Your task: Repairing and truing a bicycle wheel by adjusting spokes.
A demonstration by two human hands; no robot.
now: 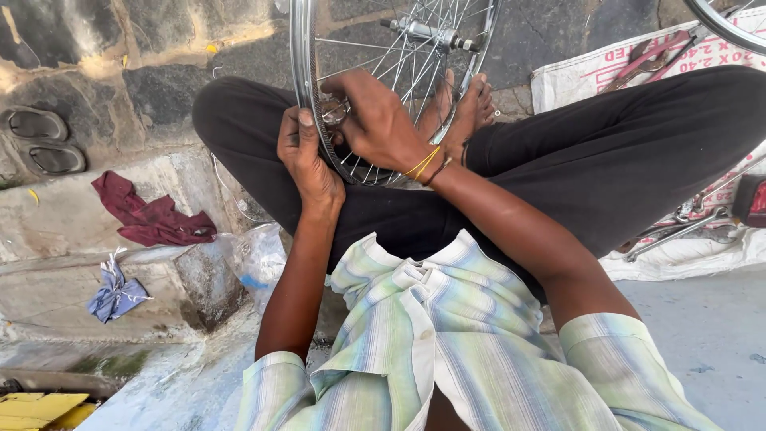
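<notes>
A bare bicycle wheel stands upright in the cross-legged lap so both hands reach it: the left hand steadies the rim with fingers wrapped round it, while the right hand fingers pinch among the spokes.

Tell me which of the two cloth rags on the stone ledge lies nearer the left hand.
The dark red rag. It lies crumpled closer to the left hand on the wheel rim; the blue rag sits lower down, farther away.

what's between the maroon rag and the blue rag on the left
In the head view, only bare stone ledge lies between the maroon rag and the blue rag.
</notes>
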